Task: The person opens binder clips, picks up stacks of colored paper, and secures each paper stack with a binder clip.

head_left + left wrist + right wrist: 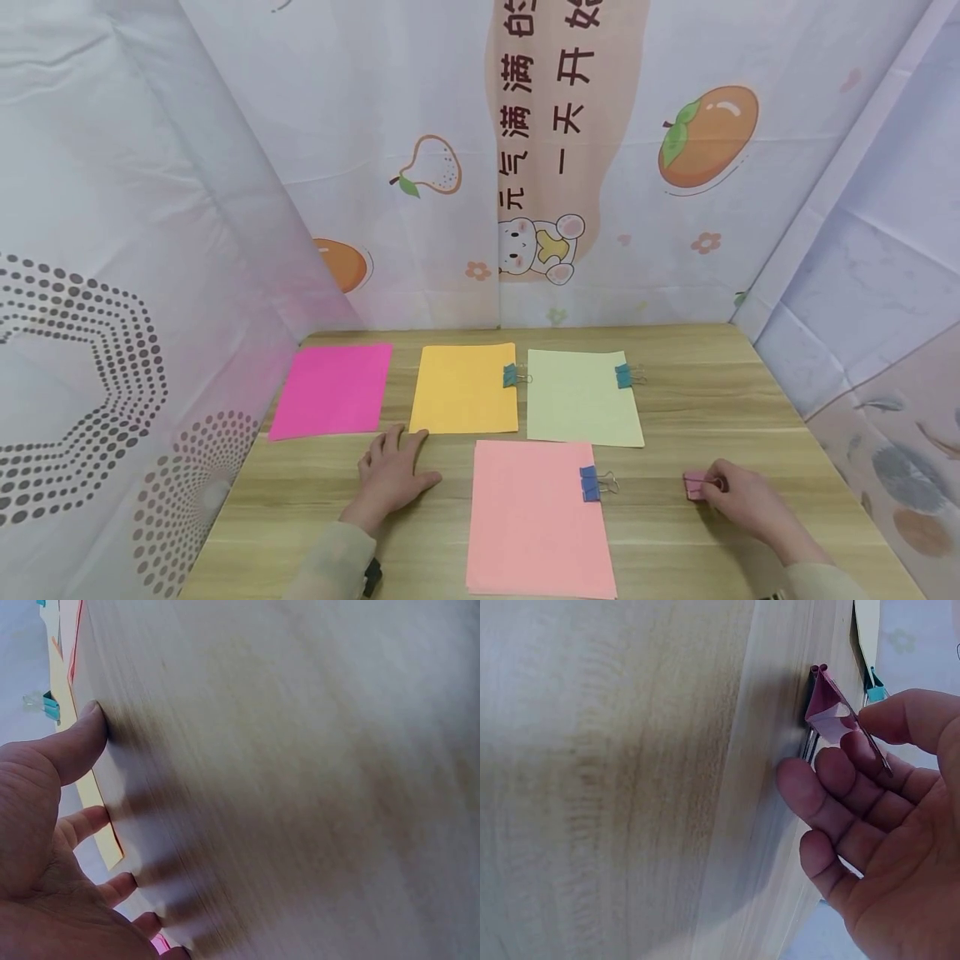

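My right hand (750, 500) pinches a pink binder clip (697, 486) at the right of the table. In the right wrist view the thumb touches one wire handle of the pink binder clip (825, 697), with curled fingers on its other side. My left hand (390, 479) rests on the wood with its fingers spread and holds nothing. Its fingertips lie close to the lower edge of a yellow-orange paper stack (465, 392). Between the hands lies a light pink paper stack (532, 521), with a blue binder clip (591, 484) on its right edge.
At the back left lies a magenta sheet (332, 392). Right of the yellow-orange stack is a pale green paper stack (577, 400) with a teal binder clip (624, 377). Another teal clip (510, 376) grips the yellow-orange stack. Printed curtains (420, 250) surround the wooden table (697, 400).
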`<state>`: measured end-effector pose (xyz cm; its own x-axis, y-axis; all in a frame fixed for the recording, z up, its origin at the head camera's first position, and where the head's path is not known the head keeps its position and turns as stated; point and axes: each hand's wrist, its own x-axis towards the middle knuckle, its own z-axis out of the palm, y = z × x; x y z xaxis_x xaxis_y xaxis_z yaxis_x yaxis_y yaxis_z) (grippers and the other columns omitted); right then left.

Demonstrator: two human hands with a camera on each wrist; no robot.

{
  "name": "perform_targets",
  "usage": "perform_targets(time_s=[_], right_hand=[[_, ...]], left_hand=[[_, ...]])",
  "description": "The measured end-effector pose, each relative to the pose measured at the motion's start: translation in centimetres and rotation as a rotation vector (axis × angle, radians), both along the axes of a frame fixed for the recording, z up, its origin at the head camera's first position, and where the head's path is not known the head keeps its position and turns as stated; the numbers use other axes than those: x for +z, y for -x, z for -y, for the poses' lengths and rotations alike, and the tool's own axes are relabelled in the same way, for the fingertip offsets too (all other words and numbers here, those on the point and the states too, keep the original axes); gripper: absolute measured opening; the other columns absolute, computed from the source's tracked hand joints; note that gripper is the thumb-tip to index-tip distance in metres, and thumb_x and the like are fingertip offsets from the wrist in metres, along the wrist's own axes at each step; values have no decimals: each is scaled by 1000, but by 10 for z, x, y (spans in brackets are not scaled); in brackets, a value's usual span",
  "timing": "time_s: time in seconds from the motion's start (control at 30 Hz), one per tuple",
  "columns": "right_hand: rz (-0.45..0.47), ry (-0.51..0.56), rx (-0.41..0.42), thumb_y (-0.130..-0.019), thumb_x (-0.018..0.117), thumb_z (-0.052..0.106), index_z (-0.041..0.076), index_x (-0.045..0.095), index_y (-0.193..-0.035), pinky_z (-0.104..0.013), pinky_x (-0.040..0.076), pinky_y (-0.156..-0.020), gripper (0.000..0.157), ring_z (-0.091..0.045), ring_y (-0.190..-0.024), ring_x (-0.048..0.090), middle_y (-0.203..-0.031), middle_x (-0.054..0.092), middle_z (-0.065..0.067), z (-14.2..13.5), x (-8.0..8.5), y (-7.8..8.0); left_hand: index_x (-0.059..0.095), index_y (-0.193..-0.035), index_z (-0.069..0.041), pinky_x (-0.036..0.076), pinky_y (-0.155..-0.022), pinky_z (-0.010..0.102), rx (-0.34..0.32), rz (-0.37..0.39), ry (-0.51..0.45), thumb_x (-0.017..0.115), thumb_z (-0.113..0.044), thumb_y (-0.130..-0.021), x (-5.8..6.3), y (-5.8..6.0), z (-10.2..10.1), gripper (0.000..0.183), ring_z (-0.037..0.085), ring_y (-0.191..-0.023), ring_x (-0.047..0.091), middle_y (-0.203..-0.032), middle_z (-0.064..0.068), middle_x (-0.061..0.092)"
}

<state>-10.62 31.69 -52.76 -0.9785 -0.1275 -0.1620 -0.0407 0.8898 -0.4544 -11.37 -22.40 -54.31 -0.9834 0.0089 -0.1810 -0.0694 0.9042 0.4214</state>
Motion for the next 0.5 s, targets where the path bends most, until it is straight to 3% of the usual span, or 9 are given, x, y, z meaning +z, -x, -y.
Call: perform_targets(time_s=[0.17, 0.5], right_hand=[[-26, 25, 8, -93, 68, 17, 10, 62, -93, -34, 42, -61, 10, -17, -70, 50, -79, 61, -1, 2, 2, -2], [-81, 11, 21, -91, 71, 16, 10, 63, -93, -44, 51, -67, 10, -23, -77, 62, -87, 69, -6, 4, 4, -1]], left_hand=[[48, -152, -21, 22, -106, 76, 1, 6, -6, 78, -46, -87, 2, -1, -1, 76, 52, -145, 21, -161, 21, 26], [48, -152, -20, 22, -105, 77, -5, 0, -12, 77, -46, -88, 3, -1, -1, 76, 52, -145, 21, -162, 22, 25]])
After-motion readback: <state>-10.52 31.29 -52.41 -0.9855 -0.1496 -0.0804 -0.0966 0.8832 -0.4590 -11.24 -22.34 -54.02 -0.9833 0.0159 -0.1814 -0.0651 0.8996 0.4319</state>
